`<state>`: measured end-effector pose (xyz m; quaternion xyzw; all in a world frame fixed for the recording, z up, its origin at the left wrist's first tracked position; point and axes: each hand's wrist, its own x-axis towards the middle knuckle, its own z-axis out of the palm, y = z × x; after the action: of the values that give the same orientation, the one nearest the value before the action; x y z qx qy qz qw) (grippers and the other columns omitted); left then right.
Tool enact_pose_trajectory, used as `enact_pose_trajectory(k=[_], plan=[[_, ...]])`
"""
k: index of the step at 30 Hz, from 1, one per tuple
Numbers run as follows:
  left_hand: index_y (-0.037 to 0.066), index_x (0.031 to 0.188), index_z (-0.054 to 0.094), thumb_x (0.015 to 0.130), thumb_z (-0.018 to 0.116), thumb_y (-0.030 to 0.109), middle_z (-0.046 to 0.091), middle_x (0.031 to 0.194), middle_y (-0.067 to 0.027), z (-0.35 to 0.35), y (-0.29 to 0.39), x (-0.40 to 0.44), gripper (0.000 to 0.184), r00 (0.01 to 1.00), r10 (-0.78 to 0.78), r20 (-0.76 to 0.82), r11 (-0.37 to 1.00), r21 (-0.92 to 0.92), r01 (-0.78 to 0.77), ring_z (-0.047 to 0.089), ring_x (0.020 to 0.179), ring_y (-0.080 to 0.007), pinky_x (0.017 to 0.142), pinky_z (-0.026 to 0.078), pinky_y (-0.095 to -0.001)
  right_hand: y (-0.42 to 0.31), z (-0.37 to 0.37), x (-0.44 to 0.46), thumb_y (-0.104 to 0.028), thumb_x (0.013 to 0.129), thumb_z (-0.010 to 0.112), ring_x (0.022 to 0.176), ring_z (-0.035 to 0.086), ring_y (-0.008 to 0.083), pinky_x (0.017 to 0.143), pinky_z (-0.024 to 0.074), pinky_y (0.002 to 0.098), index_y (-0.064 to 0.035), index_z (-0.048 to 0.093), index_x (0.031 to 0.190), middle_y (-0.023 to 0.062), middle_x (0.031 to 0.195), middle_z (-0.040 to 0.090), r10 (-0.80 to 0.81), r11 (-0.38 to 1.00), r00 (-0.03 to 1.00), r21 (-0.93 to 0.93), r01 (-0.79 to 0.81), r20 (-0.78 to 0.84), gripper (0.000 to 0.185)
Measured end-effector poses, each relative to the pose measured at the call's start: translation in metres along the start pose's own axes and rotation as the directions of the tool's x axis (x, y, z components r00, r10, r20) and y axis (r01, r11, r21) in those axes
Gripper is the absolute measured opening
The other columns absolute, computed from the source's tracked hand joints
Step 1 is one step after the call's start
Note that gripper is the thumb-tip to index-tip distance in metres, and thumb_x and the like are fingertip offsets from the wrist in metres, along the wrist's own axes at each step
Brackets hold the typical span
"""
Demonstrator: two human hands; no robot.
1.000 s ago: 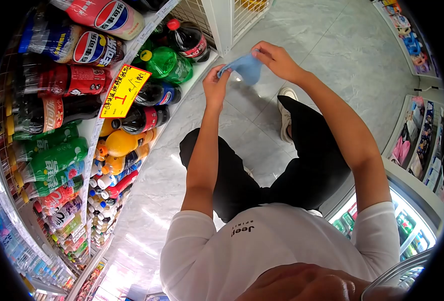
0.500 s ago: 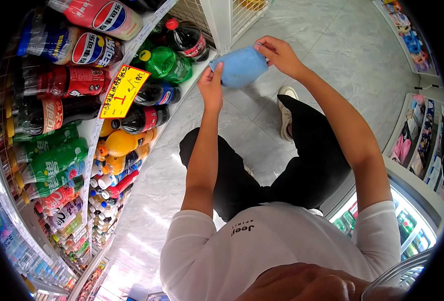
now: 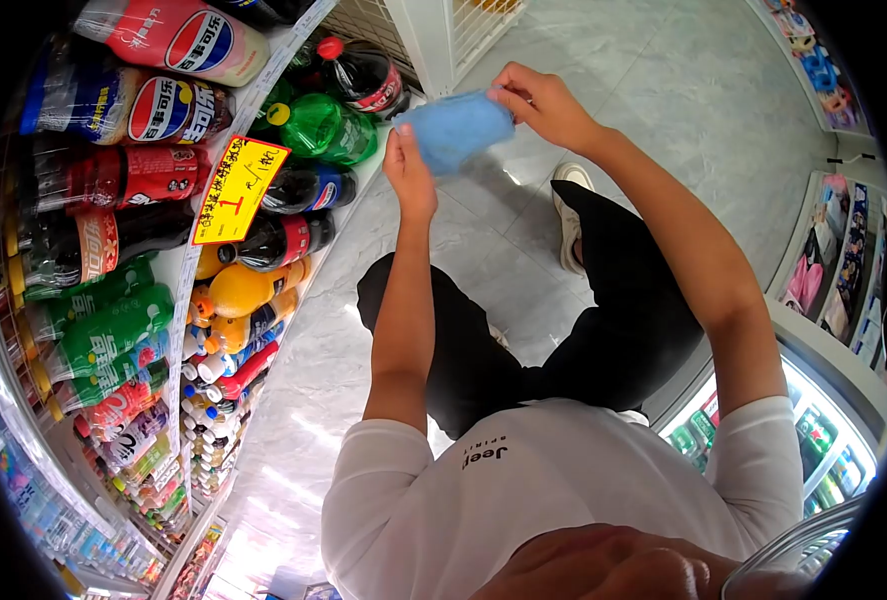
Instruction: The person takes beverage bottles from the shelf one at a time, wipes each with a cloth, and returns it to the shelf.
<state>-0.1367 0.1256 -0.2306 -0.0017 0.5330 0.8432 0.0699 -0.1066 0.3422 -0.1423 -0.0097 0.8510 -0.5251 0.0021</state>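
Note:
A light blue cloth (image 3: 460, 130) is stretched between my two hands, above the floor near the shelf corner. My left hand (image 3: 409, 175) pinches its left edge, thumb on top. At the upper right corner, my right hand (image 3: 543, 105) grips it between thumb and fingers. The cloth looks folded, and it hangs apart from the shelf. Closest to my left hand on the shelf are a green soda bottle (image 3: 328, 130) and a dark cola bottle with a red cap (image 3: 365, 78).
Shelves of drink bottles (image 3: 133, 325) fill the left side, with a yellow price sign (image 3: 240, 190) on a shelf edge. A white wire rack (image 3: 418, 40) stands beyond. To the right are a lit drinks cooler (image 3: 813, 435) and a goods rack (image 3: 813, 265). Grey tile floor (image 3: 683, 120) lies between.
Both hands have shifted slightly left and the cloth has moved with them, tilting a little. My grip stays on it. The view has also shifted slightly.

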Motion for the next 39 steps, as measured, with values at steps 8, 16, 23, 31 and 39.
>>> enact_pose_trajectory(k=[8, 16, 23, 31, 39], plan=[[-0.001, 0.119, 0.064, 0.101, 0.061, 0.021, 0.069, 0.114, -0.0081, -0.006, 0.001, 0.004, 0.029, 0.974, -0.196, 0.114, 0.974, -0.095, 0.208, 0.065, 0.101, -0.0131, 0.091, 0.05, -0.0286, -0.013, -0.009, 0.001, -0.023, 0.1, 0.061, 0.063, 0.061, 0.0117, 0.059, 0.0505, 0.0269, -0.0027, 0.061, 0.099, 0.005, 0.072, 0.063, 0.027, 0.998, 1.0, 0.056, -0.026, -0.015, 0.021], [-0.001, 0.123, 0.059, 0.106, 0.048, 0.036, 0.066, 0.12, -0.011, -0.001, 0.014, 0.004, 0.042, 0.941, -0.308, 0.138, 0.927, -0.18, 0.329, 0.065, 0.107, -0.0191, 0.095, 0.052, -0.0345, -0.009, -0.004, 0.008, -0.028, 0.102, 0.058, 0.083, 0.061, 0.0118, 0.069, 0.05, 0.0269, -0.0062, 0.061, 0.106, 0.0037, 0.092, 0.064, -0.331, 0.926, 0.938, -0.226, 0.301, -0.108, 0.022], [-0.001, 0.132, 0.052, 0.107, 0.043, 0.04, 0.061, 0.129, -0.0134, 0.002, 0.024, 0.004, 0.049, 0.888, -0.43, 0.16, 0.859, -0.23, 0.458, 0.061, 0.117, -0.0228, 0.102, 0.049, -0.0387, -0.021, -0.004, 0.0, -0.03, 0.103, 0.055, 0.087, 0.061, 0.0122, 0.077, 0.0497, 0.026, -0.0064, 0.058, 0.109, 0.0033, 0.096, 0.065, 0.202, 0.94, 0.976, 0.262, -0.217, 0.083, 0.024], [-0.003, 0.13, 0.053, 0.099, 0.062, 0.019, 0.065, 0.122, -0.0112, -0.015, 0.008, 0.001, 0.039, 0.745, -0.497, 0.444, 0.859, 0.13, 0.495, 0.067, 0.103, -0.0178, 0.098, 0.052, -0.0369, -0.015, -0.007, 0.003, -0.03, 0.102, 0.057, 0.071, 0.056, 0.0095, 0.057, 0.0452, 0.0274, -0.0066, 0.057, 0.108, 0.0032, 0.079, 0.061, 0.081, 0.98, 0.994, 0.187, -0.067, -0.072, 0.024], [-0.003, 0.134, 0.05, 0.093, 0.07, 0.017, 0.062, 0.129, -0.0116, 0.001, 0.022, -0.006, 0.051, 0.811, -0.461, 0.36, 0.84, -0.119, 0.53, 0.062, 0.114, -0.0192, 0.099, 0.051, -0.0358, -0.017, -0.011, 0.004, -0.031, 0.101, 0.056, 0.067, 0.058, 0.0113, 0.049, 0.0491, 0.0282, -0.0055, 0.056, 0.111, 0.0043, 0.077, 0.06, 0.254, 0.939, 0.961, 0.265, -0.219, -0.106, 0.028]])
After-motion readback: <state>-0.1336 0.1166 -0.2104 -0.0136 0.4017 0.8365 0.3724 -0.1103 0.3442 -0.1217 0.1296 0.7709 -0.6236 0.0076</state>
